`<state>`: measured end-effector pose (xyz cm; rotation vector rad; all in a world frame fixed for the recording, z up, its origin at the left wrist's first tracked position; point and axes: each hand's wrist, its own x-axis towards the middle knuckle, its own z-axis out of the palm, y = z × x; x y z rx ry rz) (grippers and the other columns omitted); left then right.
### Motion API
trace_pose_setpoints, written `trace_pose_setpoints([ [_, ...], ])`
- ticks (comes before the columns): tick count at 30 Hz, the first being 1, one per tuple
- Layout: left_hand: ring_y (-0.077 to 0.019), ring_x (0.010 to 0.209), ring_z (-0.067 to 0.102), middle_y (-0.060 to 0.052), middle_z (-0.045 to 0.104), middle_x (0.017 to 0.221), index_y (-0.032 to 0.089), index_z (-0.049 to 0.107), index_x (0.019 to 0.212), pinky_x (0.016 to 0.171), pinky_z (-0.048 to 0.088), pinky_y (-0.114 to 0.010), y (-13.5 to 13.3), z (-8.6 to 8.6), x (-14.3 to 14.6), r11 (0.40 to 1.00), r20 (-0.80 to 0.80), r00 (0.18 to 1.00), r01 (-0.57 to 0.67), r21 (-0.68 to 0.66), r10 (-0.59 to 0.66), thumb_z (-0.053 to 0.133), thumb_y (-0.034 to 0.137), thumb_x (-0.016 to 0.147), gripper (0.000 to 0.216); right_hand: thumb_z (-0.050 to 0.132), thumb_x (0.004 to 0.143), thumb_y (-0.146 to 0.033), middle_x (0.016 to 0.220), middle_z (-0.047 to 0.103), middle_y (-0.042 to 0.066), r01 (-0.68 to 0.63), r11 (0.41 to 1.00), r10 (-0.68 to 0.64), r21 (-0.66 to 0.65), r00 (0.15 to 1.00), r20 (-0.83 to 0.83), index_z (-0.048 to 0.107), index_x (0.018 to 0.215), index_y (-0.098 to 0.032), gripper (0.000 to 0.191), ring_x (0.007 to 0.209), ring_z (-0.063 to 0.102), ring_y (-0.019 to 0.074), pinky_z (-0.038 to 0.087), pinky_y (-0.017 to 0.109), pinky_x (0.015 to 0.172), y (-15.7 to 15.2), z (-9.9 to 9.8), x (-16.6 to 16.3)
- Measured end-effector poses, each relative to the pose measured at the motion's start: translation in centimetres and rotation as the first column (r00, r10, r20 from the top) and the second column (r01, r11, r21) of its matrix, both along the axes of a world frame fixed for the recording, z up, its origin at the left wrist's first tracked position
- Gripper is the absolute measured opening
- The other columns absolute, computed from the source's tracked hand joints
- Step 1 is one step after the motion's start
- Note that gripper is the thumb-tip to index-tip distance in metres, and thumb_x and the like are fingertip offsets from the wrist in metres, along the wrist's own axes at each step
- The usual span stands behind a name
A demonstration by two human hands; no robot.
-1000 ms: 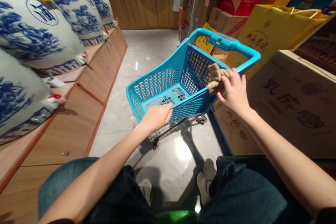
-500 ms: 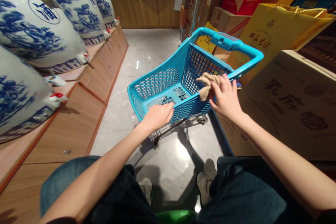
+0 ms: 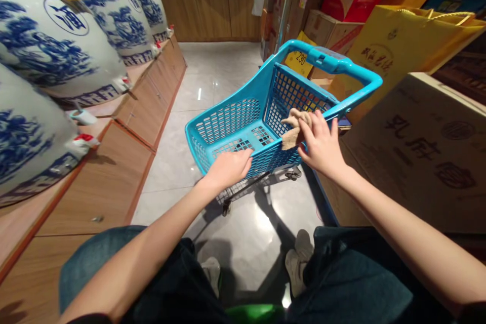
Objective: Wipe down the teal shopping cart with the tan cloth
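A blue plastic shopping cart (image 3: 228,122) stands in front of me on its wheels, its handle toward the upper right. My left hand (image 3: 229,168) is closed over the near rim of its basket. Farther right along the same rim, my right hand (image 3: 322,143) presses a beige cloth (image 3: 292,137) against the edge. The cloth drapes over the rim, part of it bunched on top and part hanging down the outside. My right fingers lie over the cloth and hide some of it.
Large blue-and-white jars (image 3: 64,45) with taps line a wooden cabinet (image 3: 79,197) at left. Cardboard boxes (image 3: 421,157) and a yellow gift bag (image 3: 395,40) stand close on the right. A wooden counter (image 3: 212,12) lies beyond the tiled floor (image 3: 193,78).
My right hand has slid the cloth slightly left along the cart's rim, and the cloth now hangs flatter over the edge. My left hand stays in place.
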<state>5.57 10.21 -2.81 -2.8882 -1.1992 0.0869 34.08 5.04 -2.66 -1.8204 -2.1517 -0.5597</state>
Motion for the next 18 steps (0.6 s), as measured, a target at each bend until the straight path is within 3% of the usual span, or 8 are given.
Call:
trace_pose_setpoints([
  [5,-0.0285,0.097,0.079,-0.012,0.08,0.109,0.017,0.062,0.123,0.075,0.056,-0.035,0.0,0.1,0.1,1.0,-0.003,1.0,-0.008,0.012,0.008,0.035,0.031,0.111,0.032,0.053,0.092,-0.02,0.166,0.042,0.025,-0.232,0.966,0.24,-0.115,0.969,0.065,0.046,0.158,-0.01,0.067,0.157,0.033,0.0405,0.02,0.074,0.123,-1.0,-1.0,-3.3],
  [9,-0.0289,0.096,0.079,-0.012,0.08,0.109,0.017,0.062,0.122,0.074,0.056,-0.035,-0.1,0.1,0.0,1.0,-0.006,1.0,-0.006,0.015,0.006,0.034,0.031,0.111,0.034,0.052,0.094,-0.023,0.159,0.052,0.023,-0.102,0.995,0.103,-0.02,0.994,0.028,0.049,0.158,-0.013,0.065,0.152,0.04,0.0418,0.016,0.077,0.123,0.0,0.8,-0.1],
  [13,-0.0293,0.096,0.078,-0.012,0.08,0.108,0.017,0.062,0.123,0.074,0.057,-0.036,-0.1,0.0,-0.1,1.0,0.016,1.0,0.006,0.01,-0.006,0.033,0.029,0.111,0.034,0.056,0.091,-0.025,0.162,0.048,0.025,0.029,0.998,-0.027,0.048,0.999,-0.041,0.044,0.161,-0.015,0.072,0.153,0.037,0.0476,0.018,0.081,0.119,0.4,1.1,1.7],
  [16,-0.0293,0.096,0.078,-0.013,0.08,0.109,0.017,0.063,0.123,0.076,0.057,-0.036,-0.1,0.0,0.0,1.0,0.033,0.999,0.0,0.003,0.0,0.035,0.029,0.11,0.033,0.059,0.089,-0.025,0.166,0.04,0.028,-0.037,0.999,0.037,0.003,0.998,-0.044,0.041,0.162,-0.009,0.076,0.157,0.029,0.0481,0.025,0.078,0.12,-0.5,-0.2,-0.5],
  [18,-0.0295,0.095,0.078,-0.014,0.08,0.108,0.017,0.063,0.122,0.077,0.057,-0.037,-0.1,0.0,0.0,1.0,0.03,1.0,-0.006,0.001,0.006,0.035,0.029,0.11,0.033,0.058,0.089,-0.022,0.167,0.039,0.026,-0.174,0.982,0.173,-0.07,0.985,-0.009,0.043,0.161,-0.01,0.074,0.159,0.029,0.0444,0.026,0.073,0.122,-1.1,-0.7,-2.4],
])
